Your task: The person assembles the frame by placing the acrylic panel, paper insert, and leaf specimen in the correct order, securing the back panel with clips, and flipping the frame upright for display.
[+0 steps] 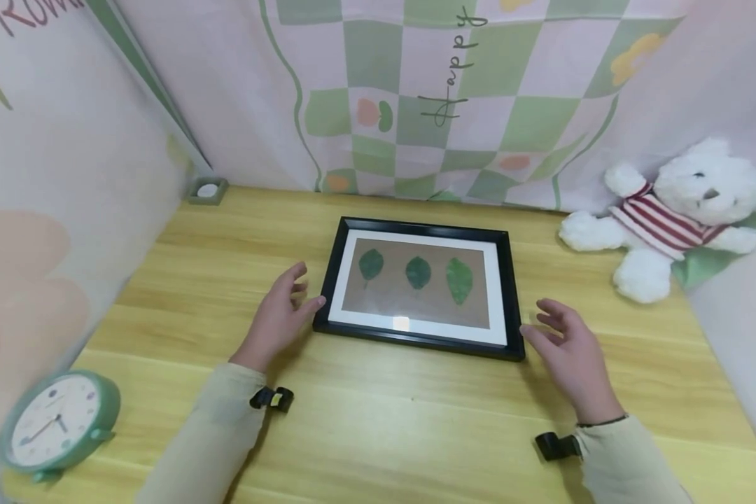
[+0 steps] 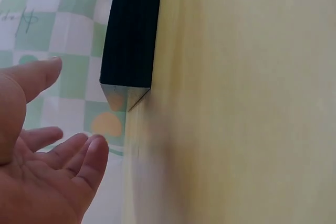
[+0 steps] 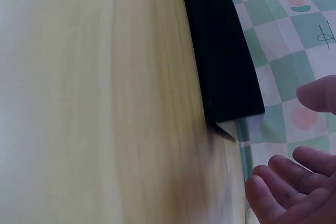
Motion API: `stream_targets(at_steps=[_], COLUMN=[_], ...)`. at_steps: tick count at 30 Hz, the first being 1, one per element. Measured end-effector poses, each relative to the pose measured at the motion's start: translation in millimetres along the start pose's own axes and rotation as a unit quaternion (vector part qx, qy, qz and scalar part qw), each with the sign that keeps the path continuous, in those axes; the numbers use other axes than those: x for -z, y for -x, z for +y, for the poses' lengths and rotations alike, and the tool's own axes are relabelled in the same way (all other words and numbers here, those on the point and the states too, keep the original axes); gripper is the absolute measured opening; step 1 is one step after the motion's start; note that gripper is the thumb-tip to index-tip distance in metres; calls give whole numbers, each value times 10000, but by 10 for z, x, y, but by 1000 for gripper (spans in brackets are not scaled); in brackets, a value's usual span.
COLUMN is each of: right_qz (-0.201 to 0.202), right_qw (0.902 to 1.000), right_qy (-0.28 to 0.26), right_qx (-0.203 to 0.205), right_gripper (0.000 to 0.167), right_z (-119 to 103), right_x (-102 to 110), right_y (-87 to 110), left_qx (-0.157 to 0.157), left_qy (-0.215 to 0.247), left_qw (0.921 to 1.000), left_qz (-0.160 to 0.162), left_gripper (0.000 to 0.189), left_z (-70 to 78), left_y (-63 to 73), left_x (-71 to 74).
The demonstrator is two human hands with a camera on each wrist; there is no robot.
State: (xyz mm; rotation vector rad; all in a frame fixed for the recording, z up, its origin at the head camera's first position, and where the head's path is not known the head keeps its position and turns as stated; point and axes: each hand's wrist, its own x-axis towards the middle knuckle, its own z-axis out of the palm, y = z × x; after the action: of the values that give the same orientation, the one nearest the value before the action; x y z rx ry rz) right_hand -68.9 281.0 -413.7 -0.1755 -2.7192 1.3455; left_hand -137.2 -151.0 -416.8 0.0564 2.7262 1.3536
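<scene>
Black picture frame (image 1: 418,309), one, with three green leaves (image 1: 418,273); laid flat on the wooden table (image 1: 378,420), between the two hands, long axis running roughly from one to the other, right end slightly nearer the person. Left hand (image 1: 278,316): just beside the left short side, fingers loose, grasping nothing. Right hand (image 1: 573,360): just beside the right short side, likewise unladen; to my eye, neither plainly nearer. Farther right: white teddy bear (image 1: 708,192). Near left: green clock (image 1: 57,420).
</scene>
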Motion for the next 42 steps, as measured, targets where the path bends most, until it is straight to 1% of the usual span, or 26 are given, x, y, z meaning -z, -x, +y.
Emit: stream_targets(at_steps=[6,11,13,18,21,24,28,31,33,38,42], right_qz=[143,198,153,14,35,-1,-153,-257,-352,-570,-564], right_qw=[9998,9995,9993,9974,9960,9949,9930,9925,9929,9924,9923], right_qy=[-143,-186,-256,-419,-425,-382,-227,-161,-107,2,-104], right_qx=[-52,-141,-220,-582,-782,-930,-1147,-1183,-1132,-1094,-1096], right_gripper=[58,54,55,59,60,61,63,64,65,66,64], right_z=[-2,-25,-31,-35,-28,-10,19,50,72,104,106], right_x=[-91,-154,-185,-255,-270,-250,-199,-174,-158,-116,-127], right_y=[-79,-129,-163,-256,-320,-381,-454,-514,-546,-568,-581], left_qx=[247,349,381,472,487,514,570,620,681,806,812], left_qy=[318,479,498,335,262,192,41,-83,-128,-38,56], left_qw=[9991,9981,9978,9982,9983,9983,9982,9979,9974,9963,9965], left_qz=[-140,-186,-199,-183,-171,-176,-204,-185,-185,-295,-190], left_gripper=[67,60,58,53,51,52,53,51,50,49,46], left_z=[-11,-4,-3,4,9,11,11,13,14,14,2], left_y=[-102,-184,-212,-283,-333,-376,-421,-461,-489,-533,-525], left_x=[-55,-97,-109,-147,-180,-212,-229,-216,-204,-202,-237])
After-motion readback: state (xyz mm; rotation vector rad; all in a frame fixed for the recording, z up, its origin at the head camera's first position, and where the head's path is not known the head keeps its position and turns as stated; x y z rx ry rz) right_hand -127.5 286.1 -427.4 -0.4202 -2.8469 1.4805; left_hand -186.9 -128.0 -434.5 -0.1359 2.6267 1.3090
